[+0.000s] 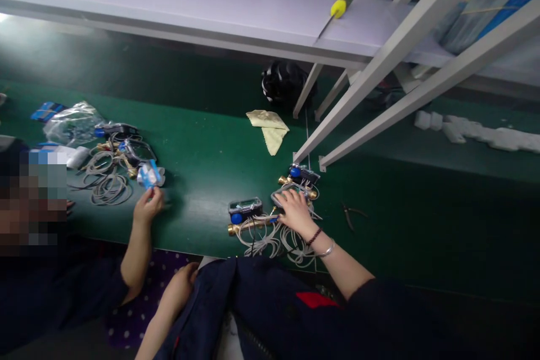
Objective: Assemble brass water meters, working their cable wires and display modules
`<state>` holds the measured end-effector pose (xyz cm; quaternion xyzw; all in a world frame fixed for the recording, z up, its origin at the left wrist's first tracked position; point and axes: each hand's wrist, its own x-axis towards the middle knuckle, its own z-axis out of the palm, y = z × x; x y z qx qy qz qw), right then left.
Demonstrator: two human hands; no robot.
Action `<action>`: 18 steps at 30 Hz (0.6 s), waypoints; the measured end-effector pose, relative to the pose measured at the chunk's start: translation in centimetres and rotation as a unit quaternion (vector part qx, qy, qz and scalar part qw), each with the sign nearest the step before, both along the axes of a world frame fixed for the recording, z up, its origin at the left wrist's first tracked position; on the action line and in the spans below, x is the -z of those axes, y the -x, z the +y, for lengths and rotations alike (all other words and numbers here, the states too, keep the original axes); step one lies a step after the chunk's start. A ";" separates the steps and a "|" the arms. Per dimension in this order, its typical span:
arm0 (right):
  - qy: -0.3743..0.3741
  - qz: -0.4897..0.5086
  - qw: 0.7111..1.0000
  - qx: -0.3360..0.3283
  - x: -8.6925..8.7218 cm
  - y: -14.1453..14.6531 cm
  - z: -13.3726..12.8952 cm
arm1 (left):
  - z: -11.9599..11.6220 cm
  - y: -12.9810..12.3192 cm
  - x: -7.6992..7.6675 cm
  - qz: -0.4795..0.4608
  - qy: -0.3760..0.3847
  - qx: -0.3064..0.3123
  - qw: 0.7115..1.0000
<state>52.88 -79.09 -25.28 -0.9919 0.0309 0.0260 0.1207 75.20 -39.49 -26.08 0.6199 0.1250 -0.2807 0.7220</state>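
My right hand (295, 212) is over a meter with a clear cover (279, 197), its fingers curled across the top and its thumb at the near side. Behind it lies another meter (304, 173) with a blue knob and brass fittings. To the left sits a third meter (245, 210) on a brass pipe (253, 226). Coiled grey cables (298, 244) lie in front of them along the near edge. My left hand (185, 277) is low by my lap, below the green table's edge; its fingers are mostly hidden.
At left, a co-worker's hand (149, 202) holds a blue-and-white packet (151, 174) beside more meters and cables (110, 187). A yellow cloth (272, 129) lies farther back; pliers (349, 217) lie right. Slanted white posts (358, 104) rise behind. A screwdriver (338, 9) rests on the shelf.
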 end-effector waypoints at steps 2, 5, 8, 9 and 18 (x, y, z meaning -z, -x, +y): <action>0.011 0.000 1.000 0.007 1.1 1.1 -1.4 | -3.4 -0.6 1.0 0.090 0.068 -0.024 0.993; 0.002 -0.012 1.000 -0.012 2.2 1.7 -2.6 | -9.8 -1.1 2.4 0.208 0.124 -0.025 0.970; -0.013 -0.028 0.999 -0.022 1.9 2.0 -4.0 | -15.7 -1.2 3.4 0.279 0.134 -0.011 0.951; -0.019 -0.034 0.999 -0.024 1.6 2.2 -4.6 | -17.3 -1.2 3.7 0.294 0.132 -0.005 0.947; -0.065 -0.064 0.995 -0.034 -0.2 3.8 -7.3 | -12.4 -2.1 1.9 0.213 0.088 -0.003 0.973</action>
